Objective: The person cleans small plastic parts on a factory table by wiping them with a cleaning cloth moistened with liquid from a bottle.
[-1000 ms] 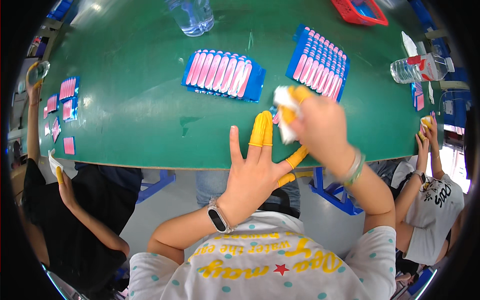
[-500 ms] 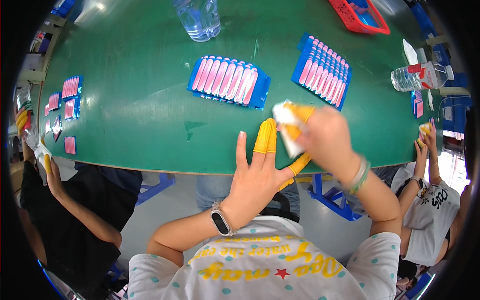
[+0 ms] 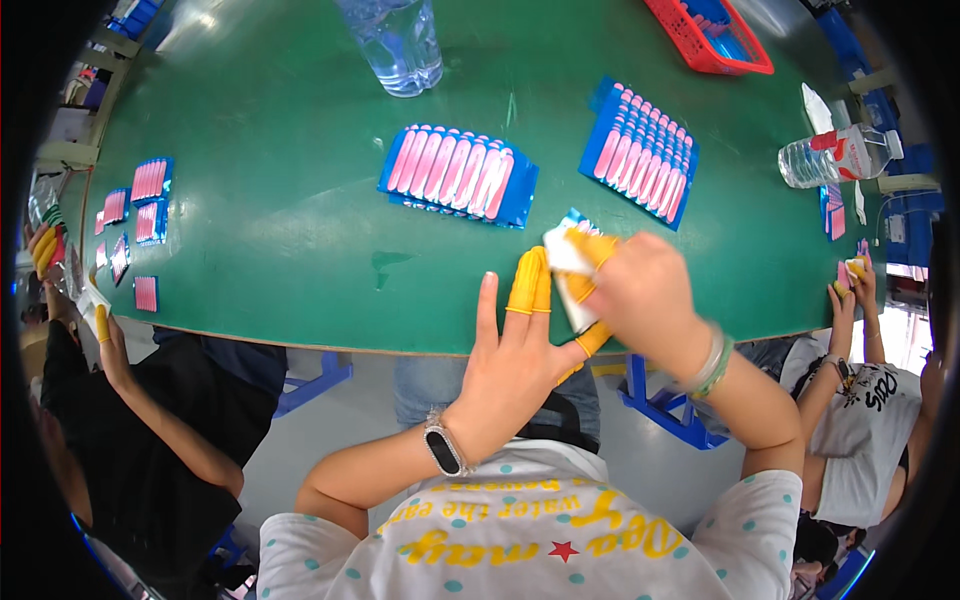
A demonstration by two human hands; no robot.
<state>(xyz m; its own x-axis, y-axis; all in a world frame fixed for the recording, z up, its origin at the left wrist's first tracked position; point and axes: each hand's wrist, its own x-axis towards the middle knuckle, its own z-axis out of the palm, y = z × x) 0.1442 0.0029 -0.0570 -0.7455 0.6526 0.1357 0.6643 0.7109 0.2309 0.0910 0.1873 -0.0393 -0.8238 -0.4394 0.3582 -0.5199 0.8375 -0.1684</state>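
My left hand [image 3: 515, 340] lies flat on the green table, fingers stretched out, with yellow finger cots on the thumb and two fingers. Its cot-covered fingertips and thumb are at the edge of a small blue-and-pink sheet [image 3: 573, 219], mostly covered by my right hand. My right hand [image 3: 645, 290], slightly blurred, pinches a folded white cloth [image 3: 562, 255] between cot-covered fingers and presses it on that sheet. Beyond my hands lie a stack of blue sheets with pink strips [image 3: 450, 175] and a second such stack [image 3: 645, 160] to the right.
A clear water container [image 3: 395, 50] stands at the far side of the table [image 3: 270, 230]. A red basket [image 3: 715, 50] sits far right, near a lying water bottle [image 3: 835, 157]. Smaller pink-and-blue sheets [image 3: 150, 180] lie at left. Co-workers' hands [image 3: 105, 340] work at both sides.
My right hand has shifted slightly with the cloth, and a patterned corner of the sheet now shows past it. My left hand stays in place. The view has tilted a little.
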